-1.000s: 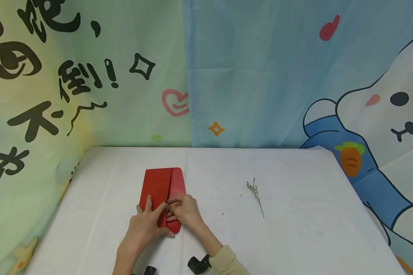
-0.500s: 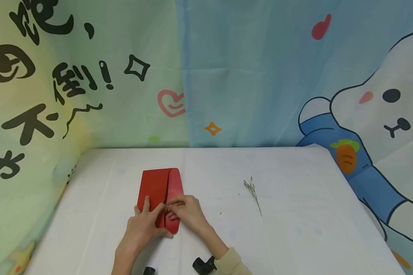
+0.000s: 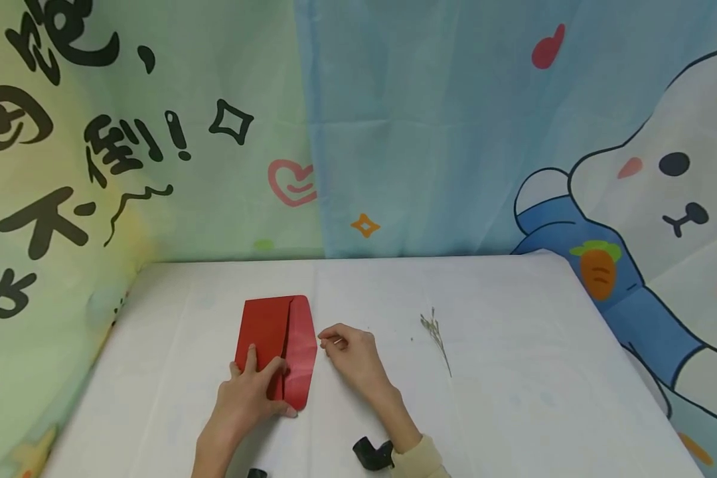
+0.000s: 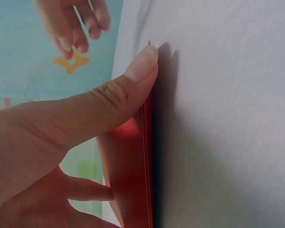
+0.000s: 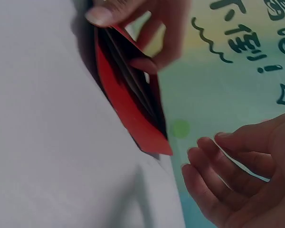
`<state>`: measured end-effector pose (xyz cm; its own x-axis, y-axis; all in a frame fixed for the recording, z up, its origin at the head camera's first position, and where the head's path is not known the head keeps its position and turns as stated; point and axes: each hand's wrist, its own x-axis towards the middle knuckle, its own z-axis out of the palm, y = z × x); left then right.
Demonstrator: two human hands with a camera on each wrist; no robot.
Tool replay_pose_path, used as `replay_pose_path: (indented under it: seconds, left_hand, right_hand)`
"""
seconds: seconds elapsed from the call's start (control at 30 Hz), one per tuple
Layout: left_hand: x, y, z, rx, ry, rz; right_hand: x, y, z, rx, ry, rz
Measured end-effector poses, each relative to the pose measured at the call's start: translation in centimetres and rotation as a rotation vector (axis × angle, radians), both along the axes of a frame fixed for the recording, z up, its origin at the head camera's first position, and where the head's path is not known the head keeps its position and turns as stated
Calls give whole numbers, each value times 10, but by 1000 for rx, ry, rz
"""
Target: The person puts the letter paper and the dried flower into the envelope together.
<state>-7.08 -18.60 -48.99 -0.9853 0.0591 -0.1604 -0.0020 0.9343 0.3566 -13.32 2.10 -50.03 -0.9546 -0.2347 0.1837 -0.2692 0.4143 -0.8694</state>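
Observation:
A red envelope (image 3: pixel 265 330) lies on the white table, its lighter flap (image 3: pixel 301 355) folded out to the right. My left hand (image 3: pixel 245 397) rests on its near part, with the thumb at the near edge and the other fingers spread over the top. The left wrist view shows that thumb (image 4: pixel 133 76) against the red edge. Just right of the flap is my right hand (image 3: pixel 355 358), apart from the envelope, its fingers loosely bent with nothing visible between them. In the right wrist view the envelope's mouth (image 5: pixel 133 80) gapes; its dark inside cannot be made out.
A small sprig of dried flowers (image 3: pixel 435 338) lies on the table (image 3: pixel 514 385) to the right. Black wrist gear (image 3: pixel 373 454) sits by the right sleeve (image 3: pixel 421 458). A printed curtain (image 3: pixel 418 133) hangs behind the table.
My right hand has left the envelope's opening and drawn back to the right, clear of the flap. My left hand stays on the envelope. The head view has shifted slightly.

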Motion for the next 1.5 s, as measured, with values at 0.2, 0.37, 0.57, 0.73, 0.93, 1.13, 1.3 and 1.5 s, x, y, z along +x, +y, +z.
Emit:
replay_pose_path:
  seconds: [0.2,0.37,0.57,0.73,0.93,1.13,1.3,1.5]
  left_hand:
    - [1,-1,2,1,4,-1]
    - [0,-2,2,-8,5,1]
    - [2,-2,2,-6,-29,9]
    - [0,-2,4,-15,-12,-7]
    - [-2,-1,5,-13,-10,-9]
    - [0,-1,5,-15,-12,-7]
    - [1,0,5,-21,-12,0]
    - [2,0,3,-14,-10,-1]
  right_hand:
    - [-6,12,7,54,113,-58]
    - [-15,31,12,149,199,-173]
    - [-22,63,9,222,166,-348]
    - [-28,93,6,240,61,-499]
    - [-30,120,7,246,-49,-536]
    - [-29,137,6,285,-165,-571]
    - [-27,144,5,352,-243,-550]
    - [-26,146,0,404,-319,-506]
